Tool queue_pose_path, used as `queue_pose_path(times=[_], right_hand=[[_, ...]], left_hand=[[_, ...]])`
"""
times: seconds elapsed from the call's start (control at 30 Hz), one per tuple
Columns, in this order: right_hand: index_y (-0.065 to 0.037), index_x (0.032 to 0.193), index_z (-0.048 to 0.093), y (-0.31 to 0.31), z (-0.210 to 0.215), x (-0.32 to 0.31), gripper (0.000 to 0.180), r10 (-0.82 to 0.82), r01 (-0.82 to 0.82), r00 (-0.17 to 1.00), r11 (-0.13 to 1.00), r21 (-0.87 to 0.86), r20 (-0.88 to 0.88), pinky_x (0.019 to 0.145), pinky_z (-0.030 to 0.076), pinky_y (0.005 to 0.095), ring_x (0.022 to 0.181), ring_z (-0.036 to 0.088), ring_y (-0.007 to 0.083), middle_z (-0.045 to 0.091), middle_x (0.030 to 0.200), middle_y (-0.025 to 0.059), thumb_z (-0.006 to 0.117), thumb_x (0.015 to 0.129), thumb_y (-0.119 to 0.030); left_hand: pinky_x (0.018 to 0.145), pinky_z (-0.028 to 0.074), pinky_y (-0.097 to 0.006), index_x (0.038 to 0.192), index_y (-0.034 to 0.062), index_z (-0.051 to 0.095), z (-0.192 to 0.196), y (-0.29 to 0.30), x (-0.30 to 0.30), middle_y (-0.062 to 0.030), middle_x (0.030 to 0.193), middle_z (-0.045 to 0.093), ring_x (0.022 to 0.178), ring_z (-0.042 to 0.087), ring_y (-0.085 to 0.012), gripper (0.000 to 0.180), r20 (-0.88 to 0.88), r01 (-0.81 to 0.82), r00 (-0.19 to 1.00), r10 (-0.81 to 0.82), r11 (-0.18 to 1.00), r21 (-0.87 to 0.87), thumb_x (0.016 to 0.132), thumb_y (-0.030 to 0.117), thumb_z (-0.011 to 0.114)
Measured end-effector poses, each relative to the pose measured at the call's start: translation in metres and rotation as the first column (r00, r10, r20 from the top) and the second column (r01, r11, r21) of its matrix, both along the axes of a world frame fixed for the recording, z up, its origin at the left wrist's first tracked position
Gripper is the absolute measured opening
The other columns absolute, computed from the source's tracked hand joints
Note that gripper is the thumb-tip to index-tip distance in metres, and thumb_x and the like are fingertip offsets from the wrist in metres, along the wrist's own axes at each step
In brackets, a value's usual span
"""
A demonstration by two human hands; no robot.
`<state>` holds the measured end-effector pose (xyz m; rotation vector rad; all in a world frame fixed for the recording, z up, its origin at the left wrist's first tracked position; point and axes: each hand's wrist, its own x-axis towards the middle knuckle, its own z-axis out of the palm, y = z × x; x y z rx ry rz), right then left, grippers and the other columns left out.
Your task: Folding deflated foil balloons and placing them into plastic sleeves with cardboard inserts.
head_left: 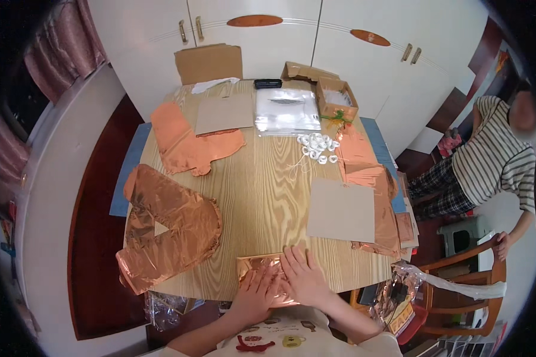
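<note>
A folded piece of shiny copper-coloured foil, apparently a flat foil balloon (pixel 257 262), lies at the near edge of the table in front of me. My left hand (pixel 257 294) rests flat on it with the fingers stretched out. Beside it, my right hand (pixel 304 278) is also open, its palm down and its fingers slightly spread over the foil's right part. Both hands hide much of the foil. To their left lies a large uninflated copper foil balloon (pixel 187 211) with a small triangular hole. A square grey-beige card (pixel 341 209) sits beyond my right hand.
More copper foil pieces (pixel 178 140) lie at the far left, and a stack (pixel 372 172) at the right. White string coils (pixel 317 146), clear plastic bags (pixel 287 113) and a small cardboard box (pixel 337 98) are farther back. A person (pixel 485 157) stands at the right, touching a wooden chair (pixel 464 291).
</note>
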<state>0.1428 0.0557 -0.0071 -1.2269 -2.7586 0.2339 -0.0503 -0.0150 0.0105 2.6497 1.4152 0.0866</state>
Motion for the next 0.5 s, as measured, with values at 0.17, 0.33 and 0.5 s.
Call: queue_pose_path(times=[0.17, 0.33, 0.5], right_hand=[[0.000, 0.139, 0.042, 0.049, 0.028, 0.048, 0.062, -0.266, 0.266, 0.964, 0.958, 0.107, -0.017, 0.111, 0.024, 0.0541, 0.134, 0.035, 0.0393, 0.036, 0.147, 0.0216, 0.049, 0.093, -0.040], [0.001, 0.137, 0.045, 0.034, 0.012, 0.049, 0.061, -0.361, 0.357, 0.932, 0.930, 0.086, 0.040, 0.104, 0.033, 0.0556, 0.127, 0.041, 0.0445, 0.042, 0.143, 0.0239, 0.050, 0.093, -0.041], [0.001, 0.134, 0.048, 0.011, 0.036, 0.013, 0.056, -0.253, 0.216, 0.917, 0.965, -0.151, -0.309, 0.105, 0.034, 0.0523, 0.130, 0.041, 0.0419, 0.043, 0.143, 0.0227, 0.051, 0.094, -0.038]], left_hand=[[0.109, 0.031, -0.053, 0.130, -0.0059, 0.048, -0.012, -0.012, -0.009, -0.0278, 0.136, 0.046, 0.130, 0.041, -0.0426, 0.057, 0.070, 0.004, 0.997, -0.012, 0.994, 0.109, 0.080, 0.020, 0.058], [0.101, 0.043, -0.044, 0.126, -0.0046, 0.052, -0.007, -0.012, -0.022, -0.0244, 0.123, 0.057, 0.119, 0.053, -0.0392, 0.048, 0.167, 0.071, 0.982, -0.088, 0.992, 0.106, 0.082, 0.014, 0.058], [0.088, 0.050, -0.039, 0.122, -0.0029, 0.055, 0.047, -0.010, -0.042, -0.0181, 0.113, 0.063, 0.103, 0.063, -0.0325, 0.034, 0.461, -0.214, 0.703, 0.542, 0.779, -0.590, 0.092, 0.014, 0.053]])
